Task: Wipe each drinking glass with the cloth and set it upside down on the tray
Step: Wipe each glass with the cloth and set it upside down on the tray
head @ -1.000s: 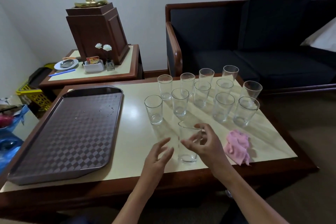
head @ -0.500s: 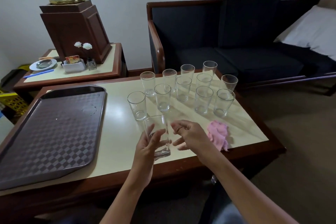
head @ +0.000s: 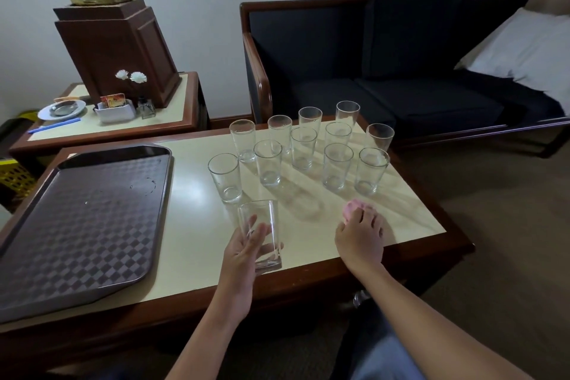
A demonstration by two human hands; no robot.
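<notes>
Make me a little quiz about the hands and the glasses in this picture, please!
1. True or false: nothing stands on the tray yet.
2. Which hand holds a glass? A) left B) right C) both
3. What is the right hand touching on the table?

Key:
1. True.
2. A, the left hand.
3. The pink cloth.
</notes>
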